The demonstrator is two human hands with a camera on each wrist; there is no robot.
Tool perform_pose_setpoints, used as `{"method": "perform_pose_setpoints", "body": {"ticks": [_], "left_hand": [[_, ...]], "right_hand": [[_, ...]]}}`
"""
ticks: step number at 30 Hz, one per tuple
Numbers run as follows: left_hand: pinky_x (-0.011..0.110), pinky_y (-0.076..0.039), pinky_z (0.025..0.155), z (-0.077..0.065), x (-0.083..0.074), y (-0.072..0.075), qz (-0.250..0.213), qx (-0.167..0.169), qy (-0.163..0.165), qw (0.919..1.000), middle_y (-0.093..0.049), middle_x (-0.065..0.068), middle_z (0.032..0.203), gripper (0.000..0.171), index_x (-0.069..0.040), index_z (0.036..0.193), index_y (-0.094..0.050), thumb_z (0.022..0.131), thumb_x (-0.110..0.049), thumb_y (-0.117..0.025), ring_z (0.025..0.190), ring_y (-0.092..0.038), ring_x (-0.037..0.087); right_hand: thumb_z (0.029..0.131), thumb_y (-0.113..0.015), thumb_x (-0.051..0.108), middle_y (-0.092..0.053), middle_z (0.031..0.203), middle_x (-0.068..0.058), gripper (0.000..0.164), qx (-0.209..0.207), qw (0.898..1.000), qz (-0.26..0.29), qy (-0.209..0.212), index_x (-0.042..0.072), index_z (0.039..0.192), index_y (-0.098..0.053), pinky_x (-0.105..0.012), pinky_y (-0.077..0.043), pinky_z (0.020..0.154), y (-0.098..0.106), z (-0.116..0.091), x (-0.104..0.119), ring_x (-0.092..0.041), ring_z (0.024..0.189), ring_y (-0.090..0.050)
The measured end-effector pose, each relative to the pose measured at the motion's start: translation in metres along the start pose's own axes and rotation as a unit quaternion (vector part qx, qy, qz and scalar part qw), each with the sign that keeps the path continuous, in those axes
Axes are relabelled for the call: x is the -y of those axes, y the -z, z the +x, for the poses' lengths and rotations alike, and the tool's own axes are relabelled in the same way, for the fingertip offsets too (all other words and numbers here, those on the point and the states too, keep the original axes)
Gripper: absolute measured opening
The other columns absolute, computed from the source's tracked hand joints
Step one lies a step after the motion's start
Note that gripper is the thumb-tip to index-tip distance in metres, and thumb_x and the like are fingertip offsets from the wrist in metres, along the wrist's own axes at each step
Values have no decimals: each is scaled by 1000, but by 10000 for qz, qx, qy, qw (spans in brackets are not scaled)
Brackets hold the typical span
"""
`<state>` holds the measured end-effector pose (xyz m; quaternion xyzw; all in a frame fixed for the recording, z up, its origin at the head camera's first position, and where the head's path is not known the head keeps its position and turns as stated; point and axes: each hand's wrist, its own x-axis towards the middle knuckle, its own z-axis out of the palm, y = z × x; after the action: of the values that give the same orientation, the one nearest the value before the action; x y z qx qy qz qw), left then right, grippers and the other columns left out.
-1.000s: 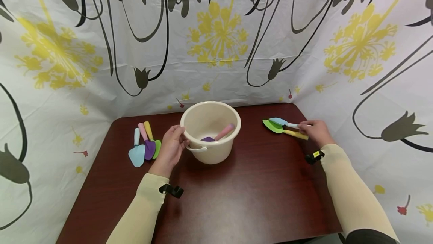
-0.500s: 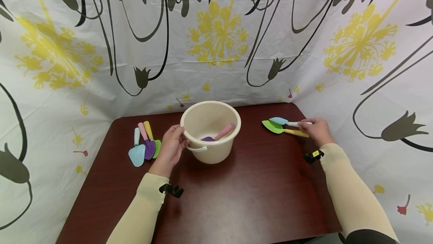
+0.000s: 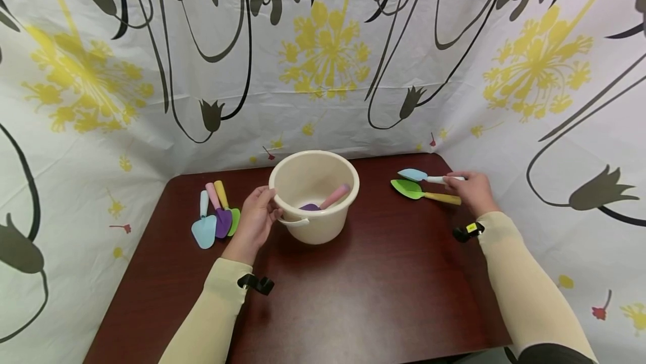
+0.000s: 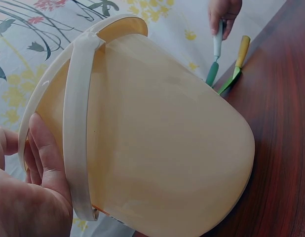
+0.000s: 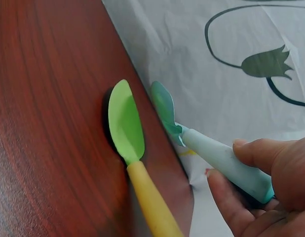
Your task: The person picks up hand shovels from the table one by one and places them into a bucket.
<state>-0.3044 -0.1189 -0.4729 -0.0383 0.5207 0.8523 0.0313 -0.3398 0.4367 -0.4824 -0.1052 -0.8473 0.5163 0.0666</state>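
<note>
Nearest: two cream sleeves (image 3: 520, 280) with black wrist straps (image 3: 255, 284), reaching over a dark red-brown table (image 3: 373, 291).

Left hand (image 3: 256, 217): pinching the left side of the bucket rim, thumb one side, fingers the other.

Just left of that hand, three trowels in a tight row, handles pointing away: light-blue trowel (image 3: 204, 232), purple trowel with pink handle (image 3: 222, 222), green trowel with yellow handle (image 3: 234, 221). Hand and forearm sit between them and open table.

Cream bucket (image 3: 318, 230): mouth up, back-middle of table, carry handle (image 3: 296, 222) folded down below the rim. Inside: second pink-handled trowel (image 3: 334, 197); front wall hides part of its purple blade.

Right side, well apart from bucket: another green trowel (image 3: 418, 192), yellow handle toward the right, flat on table.

Just beyond it, right hand (image 3: 473, 191): thumb and fingers pinching the pale handle of another blue trowel (image 3: 435, 179). Blades are apart. Can't tell if the blue blade touches the table.

Farthest: floral curtain (image 3: 323, 123), right behind bucket and table edge.
</note>
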Motion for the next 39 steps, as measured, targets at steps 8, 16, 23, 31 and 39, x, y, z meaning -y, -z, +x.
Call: {"method": "perform_pose_setpoints", "body": {"ticks": [8,16,23,31,39], "left_hand": [[21,-57,67,0,0,0,29,0,31,10000,-62,1,86,17,0,123,-55,113,-14,-58,74,-62,12],[21,-57,66,-1,-1,0,-49,-3,23,10000,-61,2,85,14,-1,121,-55,113,-12,-58,72,-62,12],[21,-58,66,-1,-1,2,-72,14,23,10000,-61,2,85,11,-3,118,-55,113,-12,-58,72,-62,12],[21,-58,68,-2,-2,0,13,15,61,10000,-61,3,90,17,-1,124,-55,112,-13,-59,75,-61,13],[21,-58,67,-2,-2,0,-41,-9,37,10000,-61,3,89,15,-2,122,-55,112,-12,-59,74,-61,13]], "right_hand": [[108,-73,41,-83,95,2,55,-49,9989,-446,94,-2,142,-70,-24,-58,73,1,2,16,0,87,-76],[107,-74,46,-84,104,-5,56,-113,9961,-822,285,3,141,-73,-22,-53,78,-2,-7,46,-6,99,-72],[106,-75,47,-84,100,2,55,-64,9960,-763,461,4,140,-74,-22,-55,80,-7,-15,71,-18,108,-74],[106,-76,44,-83,98,7,50,-52,9965,-504,668,7,138,-76,-20,-57,79,-11,-24,91,-5,94,-74],[103,-80,45,-84,100,4,53,82,9962,-270,826,5,137,-77,-19,-55,77,-18,-33,113,-3,95,-75]]}}
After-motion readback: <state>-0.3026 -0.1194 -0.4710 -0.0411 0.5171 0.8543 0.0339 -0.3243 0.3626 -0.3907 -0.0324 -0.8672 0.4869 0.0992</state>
